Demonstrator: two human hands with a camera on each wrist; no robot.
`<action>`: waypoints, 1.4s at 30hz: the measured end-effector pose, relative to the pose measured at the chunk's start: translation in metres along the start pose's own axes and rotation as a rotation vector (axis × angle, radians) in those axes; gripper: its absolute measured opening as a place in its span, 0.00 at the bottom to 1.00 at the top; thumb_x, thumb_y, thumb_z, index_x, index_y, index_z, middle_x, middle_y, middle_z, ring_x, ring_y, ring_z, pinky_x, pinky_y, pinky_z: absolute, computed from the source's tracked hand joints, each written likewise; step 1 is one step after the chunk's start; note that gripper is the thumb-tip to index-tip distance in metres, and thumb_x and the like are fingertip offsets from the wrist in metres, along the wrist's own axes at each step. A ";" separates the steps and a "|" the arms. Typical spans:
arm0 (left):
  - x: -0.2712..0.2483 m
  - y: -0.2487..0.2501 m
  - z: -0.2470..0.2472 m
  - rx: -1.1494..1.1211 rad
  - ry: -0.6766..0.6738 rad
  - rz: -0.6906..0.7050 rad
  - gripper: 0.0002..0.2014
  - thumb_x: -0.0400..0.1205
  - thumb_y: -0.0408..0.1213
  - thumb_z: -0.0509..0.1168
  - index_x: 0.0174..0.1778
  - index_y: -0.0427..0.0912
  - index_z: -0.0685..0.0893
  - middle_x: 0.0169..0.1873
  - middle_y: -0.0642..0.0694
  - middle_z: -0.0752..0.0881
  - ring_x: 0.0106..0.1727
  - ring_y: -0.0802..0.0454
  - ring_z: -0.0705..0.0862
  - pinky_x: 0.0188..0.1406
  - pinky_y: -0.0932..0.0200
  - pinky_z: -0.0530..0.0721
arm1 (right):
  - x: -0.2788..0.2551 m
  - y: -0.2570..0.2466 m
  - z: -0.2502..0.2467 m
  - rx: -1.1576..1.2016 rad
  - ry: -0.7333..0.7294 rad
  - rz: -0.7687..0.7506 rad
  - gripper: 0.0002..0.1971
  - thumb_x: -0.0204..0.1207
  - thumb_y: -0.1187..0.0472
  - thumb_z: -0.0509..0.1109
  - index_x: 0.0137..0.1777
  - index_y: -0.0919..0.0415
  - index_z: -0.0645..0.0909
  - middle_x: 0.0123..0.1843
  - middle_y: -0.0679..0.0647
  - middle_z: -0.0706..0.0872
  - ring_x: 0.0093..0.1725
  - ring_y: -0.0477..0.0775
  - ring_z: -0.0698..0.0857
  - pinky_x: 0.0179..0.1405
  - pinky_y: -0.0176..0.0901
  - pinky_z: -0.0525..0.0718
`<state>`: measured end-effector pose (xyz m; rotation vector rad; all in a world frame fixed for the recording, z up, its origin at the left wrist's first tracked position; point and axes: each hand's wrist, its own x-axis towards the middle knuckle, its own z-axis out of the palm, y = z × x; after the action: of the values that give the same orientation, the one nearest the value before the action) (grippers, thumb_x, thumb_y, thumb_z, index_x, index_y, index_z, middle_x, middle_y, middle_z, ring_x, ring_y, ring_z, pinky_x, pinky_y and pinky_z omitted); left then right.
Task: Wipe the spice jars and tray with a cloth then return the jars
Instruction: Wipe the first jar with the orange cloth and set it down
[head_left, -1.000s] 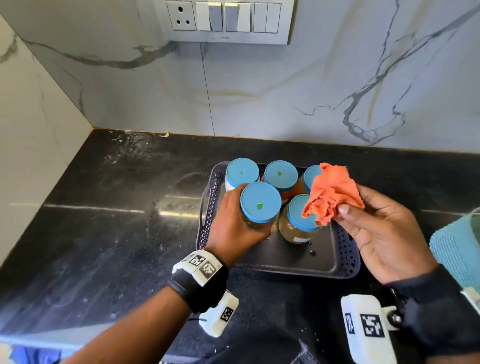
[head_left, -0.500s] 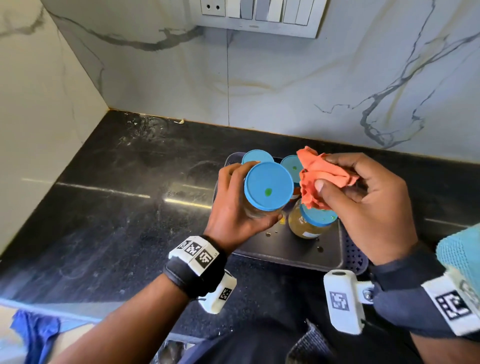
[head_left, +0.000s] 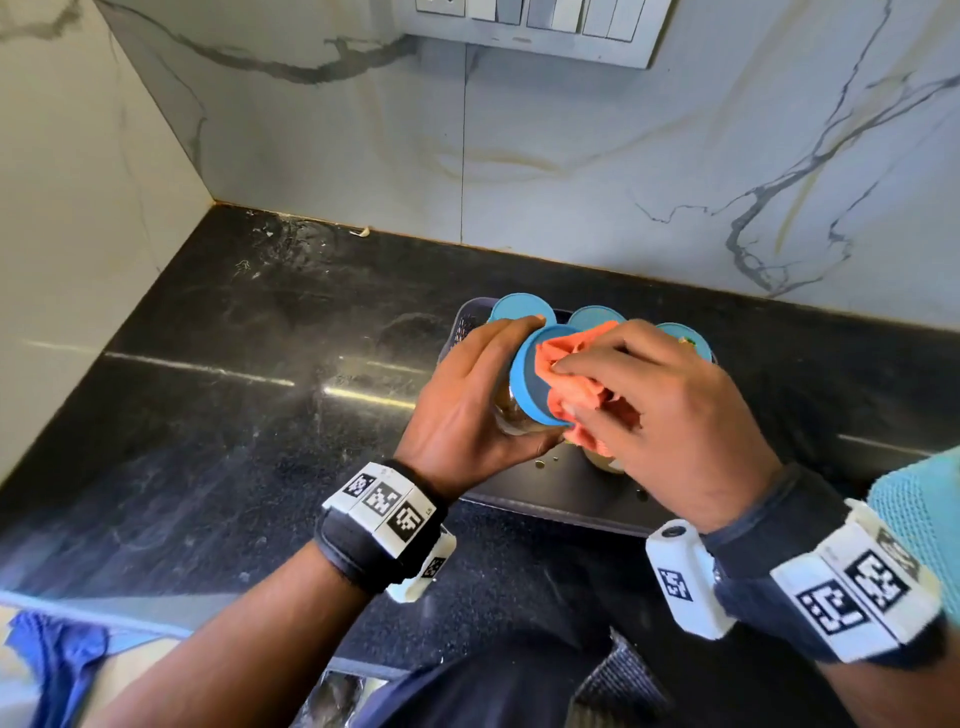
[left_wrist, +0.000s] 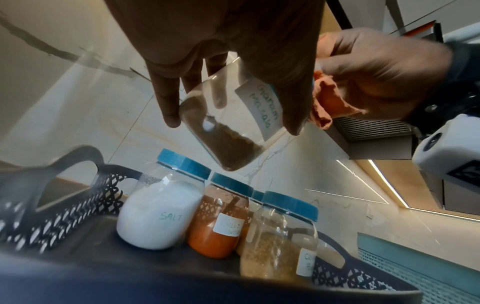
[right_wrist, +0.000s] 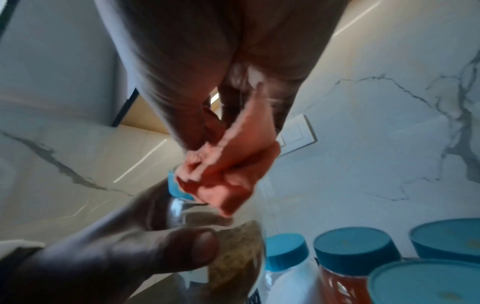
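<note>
A: Count? 
B: Five blue-lidded jars: one garam masala jar (left_wrist: 228, 131) lifted, four in the tray (left_wrist: 64, 207) — salt (left_wrist: 158, 214), chilli (left_wrist: 221, 224), two others. 
A: Cloths? 
B: One orange cloth (head_left: 582, 384). One tray. Two hands.

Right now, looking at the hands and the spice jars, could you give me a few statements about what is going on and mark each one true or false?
1. The left hand holds the garam masala jar lifted above the tray. True.
2. The right hand presses an orange cloth onto that jar's blue lid. True.
3. The salt jar is the one being wiped. False: it stands in the tray, untouched.
4. The cloth is blue. False: it is orange.
5. The chilli powder jar stands beside the salt jar in the tray. True.
6. The jars in the tray have their lids off. False: each one visible carries a blue lid.
</note>
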<state>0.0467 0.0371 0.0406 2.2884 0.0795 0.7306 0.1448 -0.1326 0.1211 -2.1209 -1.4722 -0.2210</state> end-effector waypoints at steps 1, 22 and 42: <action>0.000 0.000 0.001 0.011 -0.014 0.010 0.44 0.70 0.48 0.85 0.77 0.29 0.76 0.73 0.39 0.82 0.75 0.41 0.80 0.74 0.43 0.79 | 0.002 0.004 -0.002 0.022 0.019 0.048 0.13 0.75 0.61 0.77 0.60 0.56 0.90 0.54 0.53 0.86 0.53 0.57 0.87 0.53 0.53 0.86; 0.008 0.011 -0.015 0.012 -0.001 0.057 0.43 0.71 0.56 0.80 0.77 0.37 0.75 0.73 0.52 0.77 0.75 0.47 0.79 0.68 0.56 0.82 | 0.006 -0.032 -0.009 0.016 -0.072 0.105 0.11 0.77 0.54 0.71 0.55 0.58 0.88 0.50 0.50 0.86 0.47 0.50 0.85 0.47 0.40 0.82; 0.005 0.013 -0.008 0.104 -0.059 0.033 0.43 0.66 0.51 0.85 0.76 0.39 0.79 0.70 0.45 0.83 0.72 0.48 0.82 0.66 0.56 0.84 | 0.014 0.007 -0.016 -0.034 0.039 0.233 0.17 0.75 0.48 0.64 0.47 0.58 0.90 0.43 0.54 0.87 0.42 0.59 0.88 0.43 0.54 0.87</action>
<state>0.0443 0.0344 0.0560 2.4141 0.0533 0.6894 0.1595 -0.1307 0.1379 -2.2795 -1.1939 -0.1999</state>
